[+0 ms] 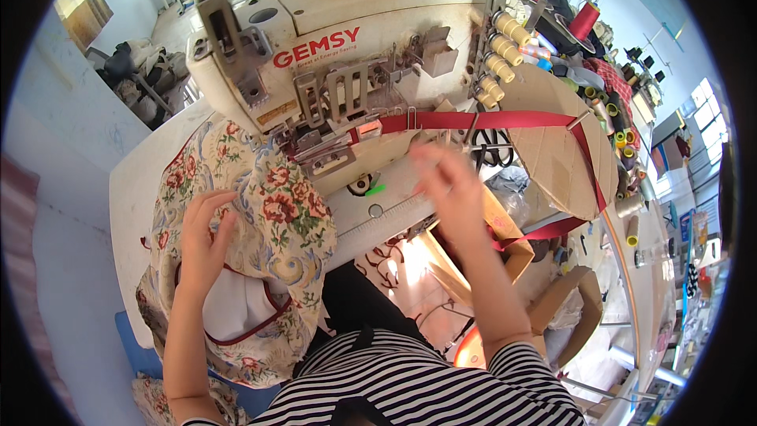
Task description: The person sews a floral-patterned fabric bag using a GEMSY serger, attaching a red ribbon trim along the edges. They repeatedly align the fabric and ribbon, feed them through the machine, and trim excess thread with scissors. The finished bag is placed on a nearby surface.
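Note:
A floral tapestry-like fabric piece (295,231) with dark red bound edges lies over the left end of the table and hangs towards my lap. White lining shows in its fold. Over this fabric is my left hand (204,231), thumb and fingers apart; whether it touches the cloth is unclear. My right hand (446,174) is blurred in front of the sewing machine (378,18), below a dark red binding tape (443,120). Its fingers look bent, and I cannot make out anything in them. The tape runs through wire guides towards the needle area, which is partly hidden by metal parts.
Black-handled scissors (494,148) hang right of the machine near a cardboard disc (553,148). Below stands an open cardboard box (502,219). Red thread cones (585,21) and several spools occupy the right side. More floral fabric (157,399) lies low at left.

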{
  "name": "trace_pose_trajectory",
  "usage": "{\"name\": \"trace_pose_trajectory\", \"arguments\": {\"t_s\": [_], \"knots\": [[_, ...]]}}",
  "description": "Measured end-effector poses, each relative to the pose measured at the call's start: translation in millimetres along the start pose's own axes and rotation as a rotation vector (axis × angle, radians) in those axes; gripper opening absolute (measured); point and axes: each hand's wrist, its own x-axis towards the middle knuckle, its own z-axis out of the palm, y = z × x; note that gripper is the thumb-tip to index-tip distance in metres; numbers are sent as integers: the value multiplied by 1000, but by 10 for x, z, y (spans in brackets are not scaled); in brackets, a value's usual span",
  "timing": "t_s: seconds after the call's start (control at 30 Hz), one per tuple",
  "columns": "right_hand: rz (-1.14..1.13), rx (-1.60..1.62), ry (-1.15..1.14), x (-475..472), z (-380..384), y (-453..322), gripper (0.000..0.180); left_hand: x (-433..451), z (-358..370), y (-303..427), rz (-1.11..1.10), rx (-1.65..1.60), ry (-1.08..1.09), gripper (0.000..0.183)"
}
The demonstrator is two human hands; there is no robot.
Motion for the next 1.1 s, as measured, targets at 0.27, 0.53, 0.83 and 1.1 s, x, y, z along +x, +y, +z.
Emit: {"name": "trace_pose_trajectory", "arguments": {"t_s": [0.27, 0.53, 0.83, 1.1], "knots": [[-176, -341, -33, 708, -61, 87, 19, -419, -241, 9, -145, 22, 4, 19], [-408, -430, 101, 560, -52, 29, 20, -699, -576, -317, -175, 283, 15, 23], [567, 346, -1087, -1362, 762, 101, 46, -789, -864, -453, -267, 383, -208, 68], [476, 386, -1016, -1546, 1216, -287, 43, -584, -622, -640, -316, 621, -218, 41]]}}
